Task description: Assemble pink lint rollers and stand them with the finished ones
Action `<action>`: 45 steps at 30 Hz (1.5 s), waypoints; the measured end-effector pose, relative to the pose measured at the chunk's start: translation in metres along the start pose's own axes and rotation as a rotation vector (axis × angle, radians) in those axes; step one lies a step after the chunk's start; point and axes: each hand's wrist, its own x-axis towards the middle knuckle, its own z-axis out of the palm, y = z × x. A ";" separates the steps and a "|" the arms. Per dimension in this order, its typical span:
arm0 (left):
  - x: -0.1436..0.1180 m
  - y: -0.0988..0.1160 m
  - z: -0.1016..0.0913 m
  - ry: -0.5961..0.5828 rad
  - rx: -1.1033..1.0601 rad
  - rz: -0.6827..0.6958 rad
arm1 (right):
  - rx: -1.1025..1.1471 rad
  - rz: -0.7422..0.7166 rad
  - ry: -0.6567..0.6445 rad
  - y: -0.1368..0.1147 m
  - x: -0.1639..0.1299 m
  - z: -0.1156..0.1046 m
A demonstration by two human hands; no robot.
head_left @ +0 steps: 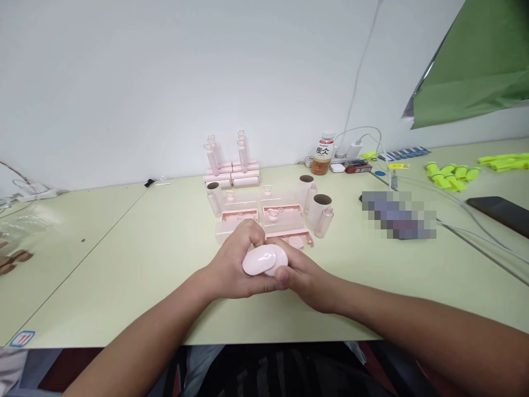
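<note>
Close to the table's front, both hands meet around a pale pink plastic piece with glossy rounded ends [264, 261]. My left hand [231, 267] wraps it from the left side. From the right, my right hand [309, 278] grips it with the thumb along its lower edge. The palms and fingers hide most of its length, so its full shape cannot be made out. Just beyond the hands lie open pink cases [283, 219] with translucent covers. A flat pink part with a round disc [295, 241] sits right behind my right hand.
Brown-rimmed cardboard rolls [320, 207] stand beside small pink bottles [324, 221]. Pink cases with upright heart-topped pieces [231, 168] are against the wall. A drink bottle [323, 154], cables, a pixelated object [397, 216], a black phone [500, 212] and yellow-green parts [450, 176] lie rightward.
</note>
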 end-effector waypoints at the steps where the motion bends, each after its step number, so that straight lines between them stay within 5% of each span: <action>1: 0.000 -0.001 0.000 0.012 -0.007 0.000 | -0.015 -0.003 0.011 0.001 0.000 0.000; 6: -0.003 -0.005 -0.002 0.011 -0.110 -0.089 | -0.122 0.004 0.066 0.004 -0.003 0.000; 12: -0.008 -0.005 0.000 -0.077 -0.803 -0.367 | 0.098 0.027 0.038 0.002 -0.002 0.003; 15: -0.006 -0.007 0.002 -0.155 -0.965 -0.459 | 0.176 0.056 -0.005 0.002 0.000 0.000; 21: 0.000 -0.019 -0.009 0.211 -0.976 -0.395 | -0.597 -0.213 0.110 0.004 0.000 -0.011; 26: 0.003 -0.024 -0.016 0.307 -1.039 -0.583 | -1.037 -0.198 -0.105 0.009 -0.005 -0.008; 31: 0.005 -0.024 -0.014 0.357 -0.929 -0.634 | -1.247 -0.161 -0.155 0.013 -0.007 -0.005; 40: 0.004 -0.023 -0.018 0.309 -0.773 -0.686 | -0.784 -0.368 0.103 0.001 -0.007 -0.013; 45: 0.002 -0.024 -0.016 0.223 -0.836 -0.642 | -0.744 -0.387 0.193 0.002 -0.009 -0.016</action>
